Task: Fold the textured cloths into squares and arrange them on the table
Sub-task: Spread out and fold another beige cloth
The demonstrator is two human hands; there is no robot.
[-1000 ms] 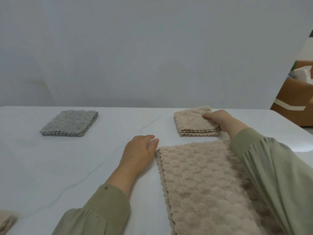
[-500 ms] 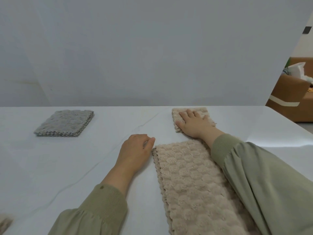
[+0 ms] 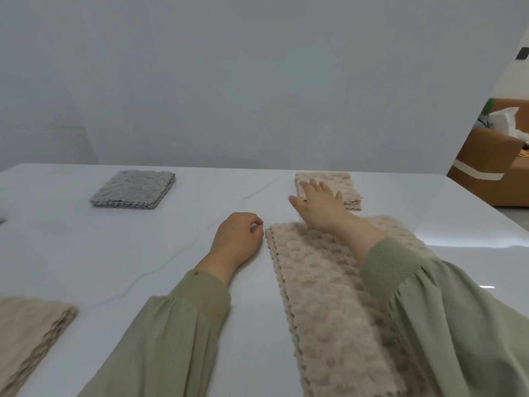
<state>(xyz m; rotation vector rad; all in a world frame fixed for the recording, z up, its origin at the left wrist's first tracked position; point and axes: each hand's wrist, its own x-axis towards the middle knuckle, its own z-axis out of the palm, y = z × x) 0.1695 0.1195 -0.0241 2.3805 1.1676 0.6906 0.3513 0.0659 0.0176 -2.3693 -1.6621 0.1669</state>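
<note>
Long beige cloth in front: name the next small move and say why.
Probably move the right hand to the far end of the long beige cloth and fold it toward the near end. The folded beige square looks finished, the right hand is open over it, and the cloth lies as a strip, not a square.

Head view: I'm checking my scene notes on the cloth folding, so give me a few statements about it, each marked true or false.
1. The grey folded cloth lies on the table, far left. True.
2. The right hand grips the long beige cloth. False: its fingers are straight, over the small folded beige cloth.
3. The long beige cloth is already a square. False: it lies as a long strip.
4. The left hand rests on the table beside the long beige cloth's left edge. True.
</note>
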